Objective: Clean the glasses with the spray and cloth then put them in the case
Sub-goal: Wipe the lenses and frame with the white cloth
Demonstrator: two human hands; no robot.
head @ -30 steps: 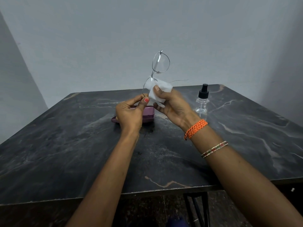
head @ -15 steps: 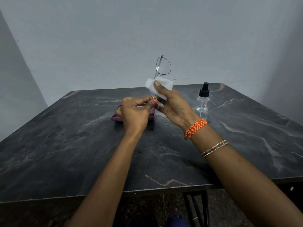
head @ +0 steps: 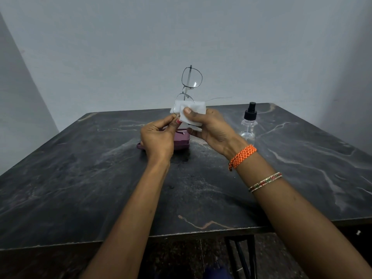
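The glasses point(head: 190, 85) are held upright above the tabletop point(head: 80, 178), pinched by the left hand point(head: 159, 135); the cloth point(head: 191, 113) is pinched on the lower lens by the right hand point(head: 213, 129). The thin frame is judged light and fragile, best gripped at the rim.

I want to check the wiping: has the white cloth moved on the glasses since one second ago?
Yes. Judged against the spray bottle, the cloth rose, then came back down over the lower lens.

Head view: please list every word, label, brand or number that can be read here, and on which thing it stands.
None can be read.
Spray bottle: clear, with no label visible.
Purple case: no print visible; mostly hidden behind the left hand.
Glasses and white cloth: no markings visible.
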